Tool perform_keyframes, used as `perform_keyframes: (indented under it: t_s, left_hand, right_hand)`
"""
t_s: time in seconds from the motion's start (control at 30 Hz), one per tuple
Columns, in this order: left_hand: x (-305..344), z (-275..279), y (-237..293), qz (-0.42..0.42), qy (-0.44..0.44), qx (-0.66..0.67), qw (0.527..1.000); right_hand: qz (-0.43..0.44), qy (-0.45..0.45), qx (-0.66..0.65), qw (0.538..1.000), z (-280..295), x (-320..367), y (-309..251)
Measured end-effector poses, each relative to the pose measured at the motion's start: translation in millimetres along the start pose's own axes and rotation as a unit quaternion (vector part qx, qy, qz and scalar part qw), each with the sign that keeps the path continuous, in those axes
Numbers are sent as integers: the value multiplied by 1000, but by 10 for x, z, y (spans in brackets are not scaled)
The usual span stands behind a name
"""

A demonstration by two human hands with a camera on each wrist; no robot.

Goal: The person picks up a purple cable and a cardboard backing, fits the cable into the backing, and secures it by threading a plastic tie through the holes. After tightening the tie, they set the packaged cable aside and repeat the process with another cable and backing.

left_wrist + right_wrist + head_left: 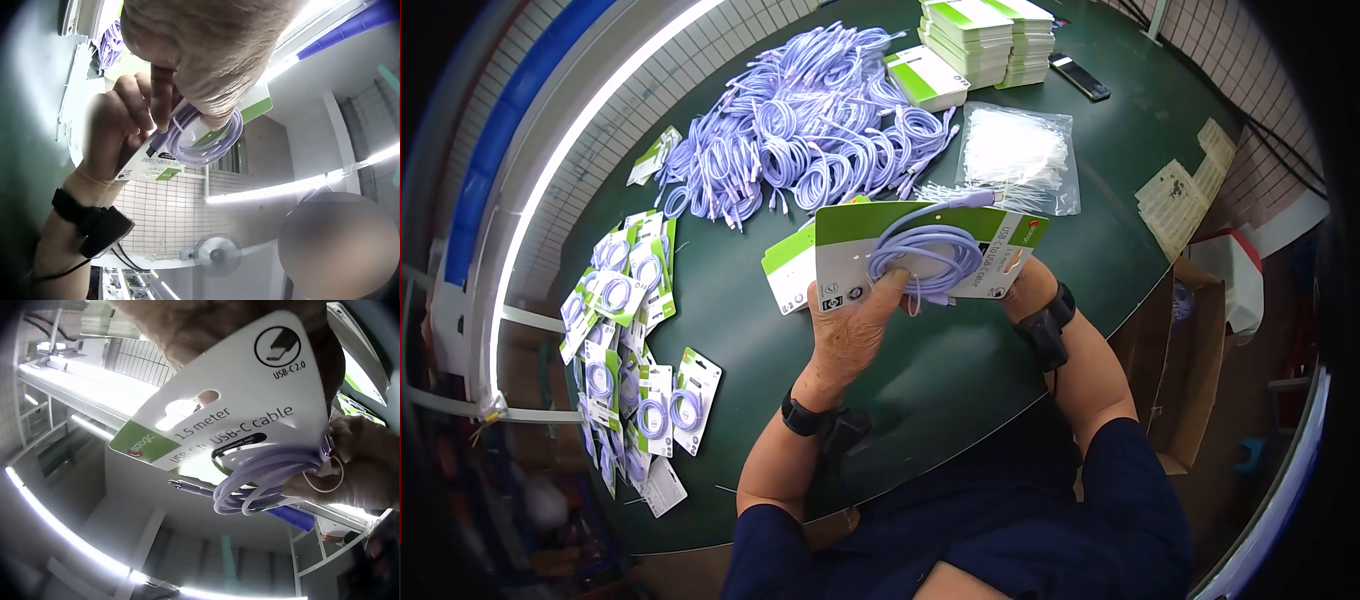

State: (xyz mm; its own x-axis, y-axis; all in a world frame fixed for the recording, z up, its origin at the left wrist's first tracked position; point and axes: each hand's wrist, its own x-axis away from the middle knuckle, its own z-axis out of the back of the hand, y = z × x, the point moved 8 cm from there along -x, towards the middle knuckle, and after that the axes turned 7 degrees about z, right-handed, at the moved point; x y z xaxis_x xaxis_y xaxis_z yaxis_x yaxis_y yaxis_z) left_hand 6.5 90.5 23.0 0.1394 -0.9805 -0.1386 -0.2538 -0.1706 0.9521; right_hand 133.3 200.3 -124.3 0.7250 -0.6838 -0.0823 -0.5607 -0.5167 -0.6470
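Observation:
In the head view my left hand (pixel 850 335) pinches a green-and-white USB-C cable card (pixel 840 250), its thumb pressed on the coiled lilac cable (pixel 940 262) at the front. One plug of the coil sticks out past the card's top edge. My right hand (pixel 1032 290) is at the card's right end, mostly hidden behind it. From the left wrist view, the right hand's curled fingers (pixel 128 103) hold the card from the back. A thin white tie (pixel 340 478) loops out beside the coil in the right wrist view. Another green-and-white card (pixel 788 270) shows behind the held one.
A large heap of lilac cables (pixel 800 130) covers the back of the green table (pixel 800 490). Carded cables (pixel 615 290) pile up at the left. Behind are card stacks (pixel 975 50), a bag of white ties (pixel 1015 150) and a phone (pixel 1080 77). A cardboard box (pixel 1190 370) stands at right.

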Motion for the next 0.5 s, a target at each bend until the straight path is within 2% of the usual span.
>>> perform_keyframes:
  t_s: [0.07, 0.17, 0.33, 0.4, 0.47, 0.5]
  left_hand:
    - [-1, 6, 1, 3, 6, -12, 1000]
    - [4, -11, 7, 7, 3, -12, 1000]
    - [9, -24, -14, 15, 1, -4, 1000]
    - [0, -10, -36, 16, 0, -5, 1000]
    - [2, 7, -66, 19, -2, -6, 1000]
    - [16, 11, -78, 19, 1, -3, 1000]
  right_hand:
    - [-3, 23, 18, 1000, -114, -15, -91]
    - [-21, -136, -130, 982, -488, -4, -202]
    - [-8, -96, -97, 991, -210, -23, -96]
    - [-6, -92, -45, 995, -165, -47, -55]
    - [-9, -89, -18, 996, -309, -71, -110]
    - [15, -98, 42, 994, -491, -84, -260]
